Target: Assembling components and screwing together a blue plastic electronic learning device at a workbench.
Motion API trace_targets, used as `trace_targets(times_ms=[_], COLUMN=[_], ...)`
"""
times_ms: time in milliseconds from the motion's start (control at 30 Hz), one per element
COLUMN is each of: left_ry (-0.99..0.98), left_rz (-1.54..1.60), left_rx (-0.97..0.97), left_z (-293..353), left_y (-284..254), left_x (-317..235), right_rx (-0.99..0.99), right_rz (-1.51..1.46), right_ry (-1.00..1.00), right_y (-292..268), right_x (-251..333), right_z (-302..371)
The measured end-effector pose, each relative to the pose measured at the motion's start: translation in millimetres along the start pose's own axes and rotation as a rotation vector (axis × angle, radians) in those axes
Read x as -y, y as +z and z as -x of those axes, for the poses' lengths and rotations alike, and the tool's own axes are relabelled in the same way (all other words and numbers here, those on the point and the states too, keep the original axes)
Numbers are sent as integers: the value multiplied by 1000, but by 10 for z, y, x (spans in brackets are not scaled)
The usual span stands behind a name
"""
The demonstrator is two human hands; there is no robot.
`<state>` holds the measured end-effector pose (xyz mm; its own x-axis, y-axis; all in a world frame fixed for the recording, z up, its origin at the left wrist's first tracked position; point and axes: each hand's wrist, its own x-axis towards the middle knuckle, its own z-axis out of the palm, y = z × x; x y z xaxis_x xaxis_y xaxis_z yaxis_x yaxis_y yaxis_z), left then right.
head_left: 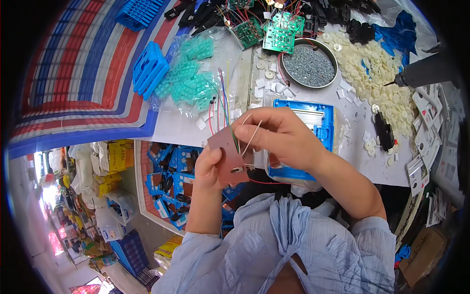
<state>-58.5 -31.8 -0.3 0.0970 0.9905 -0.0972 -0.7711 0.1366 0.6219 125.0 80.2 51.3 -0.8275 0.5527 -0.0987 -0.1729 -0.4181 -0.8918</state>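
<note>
My left hand grips a brown circuit board by its left edge, holding it tilted above the table's front edge. Several thin coloured wires rise from the board. On its right side, my right hand has thumb and forefinger pinched on a pale wire, whose end sticks out past the fingertips. Whether the other wires are also in that pinch is hidden. Behind the right hand lies an open blue plastic casing, partly covered by hand and wrist.
A round metal dish of small screws stands behind the casing, with green circuit boards beyond it. Cream discs are heaped right, near a dark power screwdriver. Bagged green keypads lie left; a crate below holds blue casings.
</note>
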Motion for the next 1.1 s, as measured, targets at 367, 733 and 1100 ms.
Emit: trace_targets(times_ms=[367, 733, 1100], left_ry=[15, 235, 320], left_rz=[-191, 26, -182], left_rx=[-148, 76, 121], left_z=[107, -37, -31], left_y=[-183, -142, -135], left_x=[30, -10, -149], right_rx=[-185, -133, -169], right_rz=[261, -189, -62], right_ry=[-137, 250, 78], right_y=[-16, 50, 111], right_x=[-194, -262, -262], right_z=[47, 125, 475])
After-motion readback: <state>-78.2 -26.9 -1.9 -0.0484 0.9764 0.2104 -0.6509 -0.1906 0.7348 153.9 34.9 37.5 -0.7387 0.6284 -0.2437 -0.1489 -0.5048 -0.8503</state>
